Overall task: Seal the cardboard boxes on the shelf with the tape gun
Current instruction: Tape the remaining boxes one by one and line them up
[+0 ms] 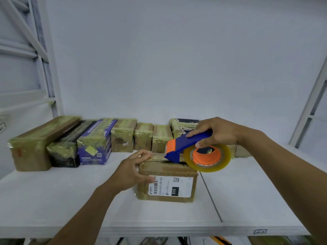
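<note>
Right now the box sits near the front of the shelf, a little right of middle. It is a small brown cardboard cube, creased and dull, with soft corners. A white printed label with a barcode and a black "010" patch covers most of its near face.

My left hand grips its upper left corner: the fingers curl over the top edge and the thumb presses the near face, touching the label's edge. A thin strand of tape runs from those fingers to the gun, whose nose rests on the far part of the box top. The gun has a blue plastic handle and an orange head. Its roll is glossy, clear and yellowish on an orange hub, and it hangs over the box's right top corner.

My right hand is wrapped round the handle, with the thumb down beside the roll.

Behind, a back row of boxes stands against the wall. They are brown, black and purple, all shiny with wrinkled yellowish tape. The long brown one is at the far left.

The shelf is flat, matt white board, with a seam running from beside the box to the front edge.
</note>
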